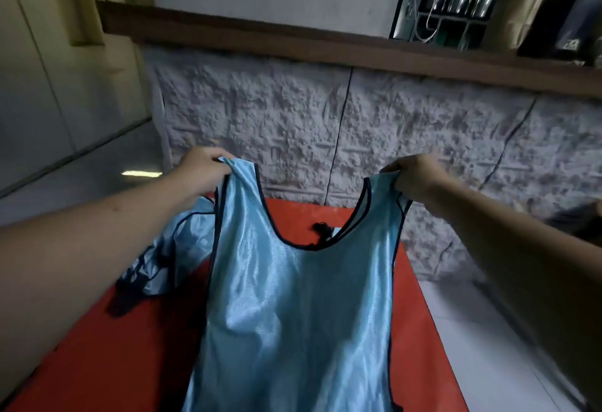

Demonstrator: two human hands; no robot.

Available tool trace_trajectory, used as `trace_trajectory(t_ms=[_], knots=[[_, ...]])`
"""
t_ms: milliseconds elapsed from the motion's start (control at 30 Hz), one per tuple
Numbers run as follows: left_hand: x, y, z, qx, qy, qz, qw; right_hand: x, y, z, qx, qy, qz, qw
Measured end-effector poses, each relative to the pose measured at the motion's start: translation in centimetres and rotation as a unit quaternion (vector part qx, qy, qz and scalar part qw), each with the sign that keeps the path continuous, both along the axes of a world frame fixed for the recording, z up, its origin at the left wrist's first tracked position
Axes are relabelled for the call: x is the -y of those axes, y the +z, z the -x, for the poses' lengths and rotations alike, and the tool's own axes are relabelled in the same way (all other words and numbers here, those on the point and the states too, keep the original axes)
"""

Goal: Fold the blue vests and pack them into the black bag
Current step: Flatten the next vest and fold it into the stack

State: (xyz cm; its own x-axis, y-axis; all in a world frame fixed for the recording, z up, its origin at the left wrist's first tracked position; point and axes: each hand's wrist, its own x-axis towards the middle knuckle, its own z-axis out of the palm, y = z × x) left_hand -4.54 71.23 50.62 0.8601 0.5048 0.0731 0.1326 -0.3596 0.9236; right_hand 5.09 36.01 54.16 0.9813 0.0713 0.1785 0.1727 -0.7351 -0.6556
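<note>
A shiny light-blue vest with dark trim hangs spread out above the red table. My left hand grips its left shoulder strap and my right hand grips its right shoulder strap, both raised at the same height. More blue vests lie crumpled on the table to the left, partly under my left forearm. A small black drawstring piece shows through the vest's neck opening; whether it belongs to the black bag I cannot tell.
A white textured wall stands right behind the table, topped by a wooden ledge with bags and a rack. Pale floor lies to the left and right of the table. A dark object sits at the right edge.
</note>
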Motion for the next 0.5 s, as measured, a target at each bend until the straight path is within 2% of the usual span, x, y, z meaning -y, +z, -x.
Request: trace_trajectory(t_ms=[133,267,500], knots=[[-0.3,-5.8,-4.3,-0.003,0.020,0.062,0.998,-0.6,-6.6,-4.2,-0.019,-0.013,0.018,1.000],[-1.1,-8.5,-8.0,0.006,0.037,0.133,0.990,-0.6,-10.4,-7.9,-0.004,-0.042,0.032,0.999],[-1.1,-11.1,-13.6,0.013,0.039,0.116,0.992,-1.7,-12.9,-12.7,0.018,-0.061,0.132,0.989]])
